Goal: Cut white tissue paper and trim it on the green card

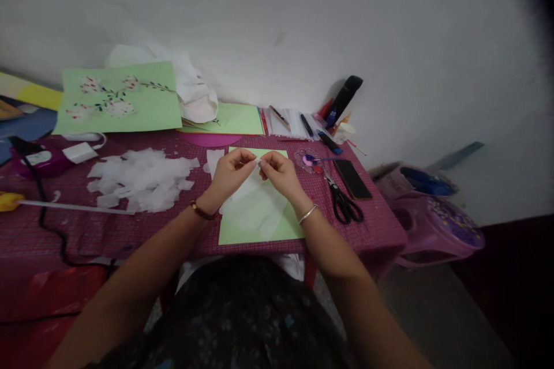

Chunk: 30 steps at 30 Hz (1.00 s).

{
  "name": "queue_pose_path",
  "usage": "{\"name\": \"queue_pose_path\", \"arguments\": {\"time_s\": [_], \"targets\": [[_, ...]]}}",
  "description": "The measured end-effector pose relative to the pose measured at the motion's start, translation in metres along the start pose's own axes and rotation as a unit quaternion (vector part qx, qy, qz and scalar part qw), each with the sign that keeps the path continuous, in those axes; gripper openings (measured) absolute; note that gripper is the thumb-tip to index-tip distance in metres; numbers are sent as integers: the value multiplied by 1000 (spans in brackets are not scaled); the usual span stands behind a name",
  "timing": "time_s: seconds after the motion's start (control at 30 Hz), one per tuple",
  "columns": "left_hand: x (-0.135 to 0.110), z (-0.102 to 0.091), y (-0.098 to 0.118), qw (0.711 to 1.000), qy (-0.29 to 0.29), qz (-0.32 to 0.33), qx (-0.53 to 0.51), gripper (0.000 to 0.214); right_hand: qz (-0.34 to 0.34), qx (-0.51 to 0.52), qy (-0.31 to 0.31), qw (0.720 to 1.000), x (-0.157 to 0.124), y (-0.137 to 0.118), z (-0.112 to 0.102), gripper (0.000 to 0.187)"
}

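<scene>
My left hand [231, 176] and my right hand [282, 176] meet over the middle of the table, thumbs and fingertips pinched together. Between the fingertips shows a small piece of white tissue paper [258, 162], mostly covered by the fingers. Below the hands lies a light green sheet [231, 233] with thin white paper [259, 210] spread over much of it. To the left, a loose pile of cut white tissue pieces [142, 180] rests on the checked tablecloth [173, 242]. A smaller white scrap [214, 160] is just beyond my left hand.
On the right lie black-handled scissors [344, 204], a phone [352, 179] and a small paint palette [308, 159]. A green sheet with a painted blossom branch [121, 98] leans at the back left. A white stick [78, 206] and black cable [43, 202] cross the left side.
</scene>
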<state>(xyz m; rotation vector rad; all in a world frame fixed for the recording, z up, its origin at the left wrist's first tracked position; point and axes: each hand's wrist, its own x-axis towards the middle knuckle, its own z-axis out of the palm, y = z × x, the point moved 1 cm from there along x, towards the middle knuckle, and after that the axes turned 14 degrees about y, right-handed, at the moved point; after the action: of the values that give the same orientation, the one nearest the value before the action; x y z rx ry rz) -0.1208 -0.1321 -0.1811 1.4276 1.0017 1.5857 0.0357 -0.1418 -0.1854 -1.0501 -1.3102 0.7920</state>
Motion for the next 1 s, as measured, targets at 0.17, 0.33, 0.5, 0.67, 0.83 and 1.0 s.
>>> {"name": "queue_pose_path", "arguments": {"time_s": [0.17, 0.33, 0.5, 0.67, 0.83, 1.0], "targets": [[1, -1, -1, 1000, 10, 4, 26, 14, -6, -15, -2, 1000, -2, 3, 4, 22], [0, -2, -5, 989, 19, 84, 118, 9, -15, -5, 2, 1000, -1, 5, 4, 16], [-3, -3, 0, 936, -10, 256, 239, 13, -32, -47, 10, 998, 1, 9, 3, 9], [-8, -3, 4, 956, -18, 231, 178, 13, -27, -31, 30, 999, 6, 8, 2, 9], [-5, -3, -4, 989, 23, 106, 101, 22, -26, -6, 29, 999, 4, 2, 2, 10], [-6, 1, 1, 971, 18, 157, 180, 16, -43, 0, 21, 999, 2, -2, 1, 5]]}}
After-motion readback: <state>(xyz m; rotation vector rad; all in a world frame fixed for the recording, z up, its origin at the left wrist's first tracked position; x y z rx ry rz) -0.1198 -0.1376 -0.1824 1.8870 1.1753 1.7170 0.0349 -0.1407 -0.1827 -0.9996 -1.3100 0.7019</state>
